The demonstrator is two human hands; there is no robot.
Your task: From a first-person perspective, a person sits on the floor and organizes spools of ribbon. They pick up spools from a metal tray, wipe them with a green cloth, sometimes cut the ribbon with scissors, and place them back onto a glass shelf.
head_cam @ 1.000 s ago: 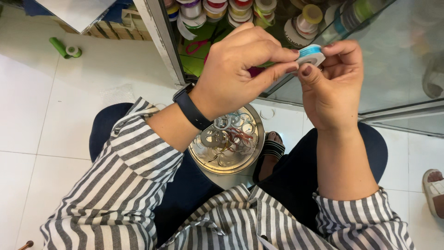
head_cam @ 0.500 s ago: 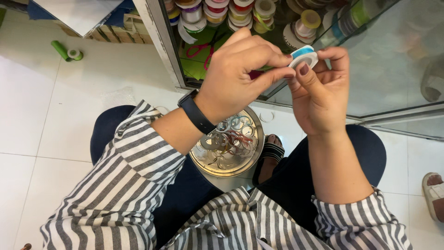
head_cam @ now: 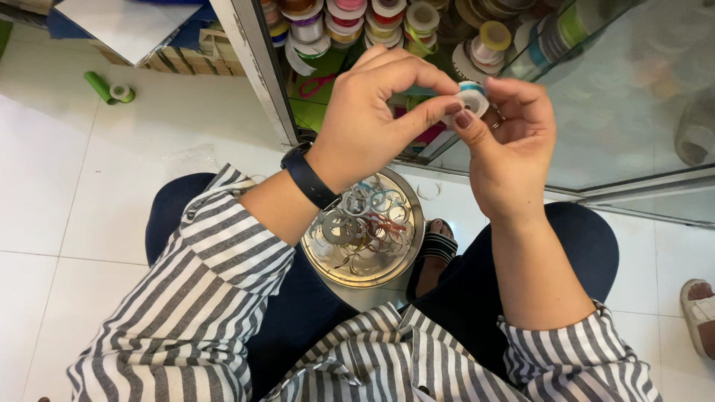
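Cabinet (head_cam: pixel 640 97): glass-fronted, spools on its shelves. Tin (head_cam: pixel 365 231): round, on the floor between the knees, full of coloured rings. Left hand (head_cam: pixel 372 119) and right hand (head_cam: pixel 506 149): both raised before the cabinet, together pinching a small spool (head_cam: pixel 471 97). Step, judged: working the spool's edge; next calls for a fine fingertip grip.
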